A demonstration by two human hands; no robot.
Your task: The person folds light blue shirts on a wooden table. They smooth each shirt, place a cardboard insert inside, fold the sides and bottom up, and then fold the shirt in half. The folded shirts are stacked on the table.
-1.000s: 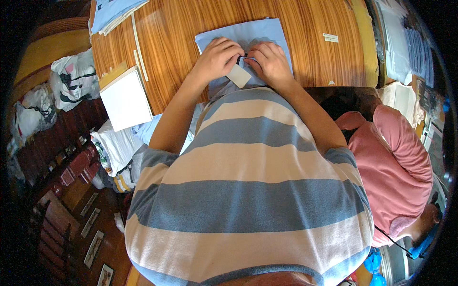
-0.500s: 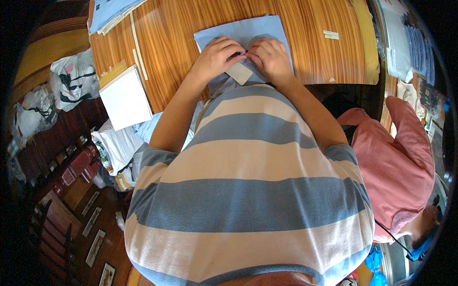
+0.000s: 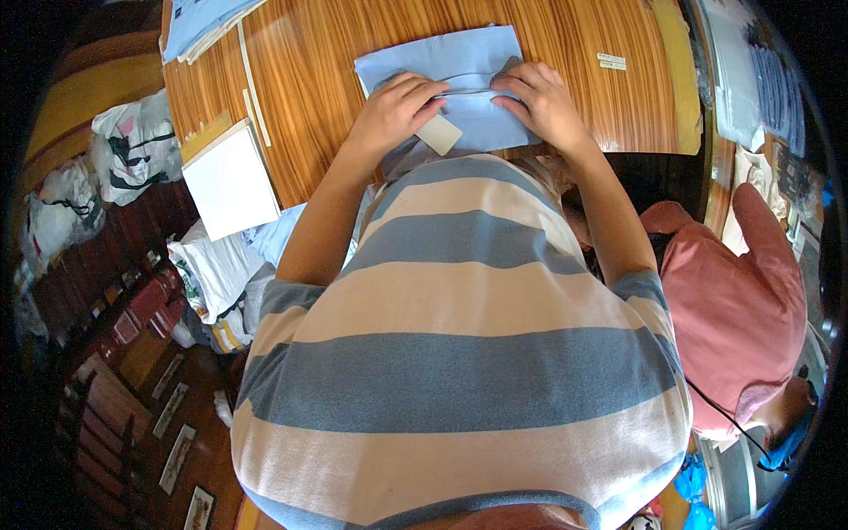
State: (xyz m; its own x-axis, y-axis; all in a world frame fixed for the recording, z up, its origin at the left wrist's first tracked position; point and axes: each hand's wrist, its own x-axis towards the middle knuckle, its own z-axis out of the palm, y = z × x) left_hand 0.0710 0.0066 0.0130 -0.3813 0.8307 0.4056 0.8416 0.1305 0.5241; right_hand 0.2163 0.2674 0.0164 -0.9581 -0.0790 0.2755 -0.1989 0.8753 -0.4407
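A folded light blue garment lies on the wooden table in front of me, with a raised fold running across its middle. My left hand is closed on the left end of that fold, thumb against fingers. At the right end, my right hand grips the same fold, its fingers curled over the cloth. A pale blank-looking card rests on the garment just below my left fingers. Parts of the cloth under both hands are hidden.
Folded blue and white garments are stacked at the far left of the table. A white board or pad overhangs its left edge. Small labels lie to the right. A person in a pink top is close on my right.
My right hand has moved right, away from my left. The fold between them now shows stretched out, and more of the blue cloth is visible. The left hand has barely shifted.
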